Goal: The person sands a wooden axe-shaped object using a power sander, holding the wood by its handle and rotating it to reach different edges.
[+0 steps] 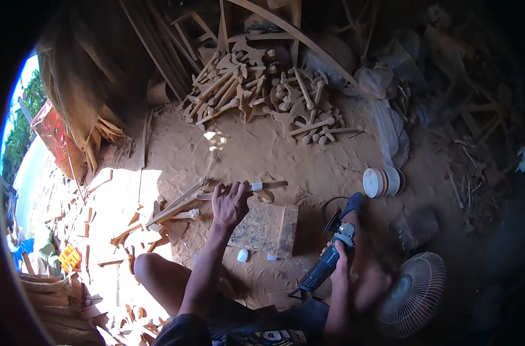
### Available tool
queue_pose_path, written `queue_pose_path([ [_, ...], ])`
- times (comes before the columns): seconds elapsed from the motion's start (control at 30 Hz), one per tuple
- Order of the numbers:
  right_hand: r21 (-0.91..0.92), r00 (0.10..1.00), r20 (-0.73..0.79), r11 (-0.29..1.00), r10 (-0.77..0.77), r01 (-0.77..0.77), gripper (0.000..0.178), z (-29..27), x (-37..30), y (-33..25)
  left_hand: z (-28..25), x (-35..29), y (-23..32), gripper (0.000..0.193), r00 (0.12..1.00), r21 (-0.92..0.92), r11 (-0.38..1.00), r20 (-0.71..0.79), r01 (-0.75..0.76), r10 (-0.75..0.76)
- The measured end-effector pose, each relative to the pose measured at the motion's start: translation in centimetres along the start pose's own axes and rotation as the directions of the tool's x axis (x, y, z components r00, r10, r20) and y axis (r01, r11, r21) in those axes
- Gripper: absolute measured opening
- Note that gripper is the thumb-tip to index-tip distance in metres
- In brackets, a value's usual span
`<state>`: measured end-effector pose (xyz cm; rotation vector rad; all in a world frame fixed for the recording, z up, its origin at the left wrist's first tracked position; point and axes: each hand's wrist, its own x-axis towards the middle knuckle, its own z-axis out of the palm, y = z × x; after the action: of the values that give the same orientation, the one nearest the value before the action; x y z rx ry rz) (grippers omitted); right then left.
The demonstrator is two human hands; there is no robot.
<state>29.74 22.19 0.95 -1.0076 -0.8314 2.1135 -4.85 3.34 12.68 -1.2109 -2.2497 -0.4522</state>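
Observation:
My left hand [231, 203] is closed around a slim brown wooden piece [274, 185] with a whitish band near my fingers. It is above the far left corner of a worn, dusty block [265, 228]. In my right hand [340, 262] is a blue-and-grey angle grinder [323, 266], gripped by its body. The grinder's disc [333, 221] points away from me, beside my right foot in a dark sandal [355, 203]. Just left of my left hand, several long carved wooden pieces [173, 210] lie on the dusty ground. I cannot tell whether the disc is spinning.
Carved wooden pieces are heaped [233, 86] at the far side, with another pile [308, 104] beside them. A white tub [382, 182] lies on its side at right. Near my right leg stands a fan [413, 294]. Two small white pieces [243, 255] lie before the block.

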Motion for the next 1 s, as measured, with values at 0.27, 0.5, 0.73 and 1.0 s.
queue_pose_path([
  [0.27,-0.037,0.999,0.014,0.998,-0.041,0.042,0.039,-2.7,0.8,0.4,-3.0,3.1,-1.1,0.017,0.971,-0.145,0.981,-0.185,0.127,-0.153],
  [0.5,-0.577,0.838,0.113,0.651,-0.534,0.492,0.089,3.0,1.1,-2.9,9.8,-5.0,-0.8,0.034,0.862,-0.106,0.958,0.471,0.267,-0.188],
  [0.73,-0.864,0.896,0.355,0.272,-0.268,0.424,0.105,7.5,0.8,-3.3,16.7,-13.7,1.9,0.052,0.763,-0.182,0.920,0.625,0.346,-0.164],
  [1.0,-0.828,0.850,0.513,0.195,-0.117,0.527,0.105,13.1,2.3,3.9,17.0,-13.3,1.7,0.053,0.731,-0.221,0.881,0.658,0.418,-0.181],
])
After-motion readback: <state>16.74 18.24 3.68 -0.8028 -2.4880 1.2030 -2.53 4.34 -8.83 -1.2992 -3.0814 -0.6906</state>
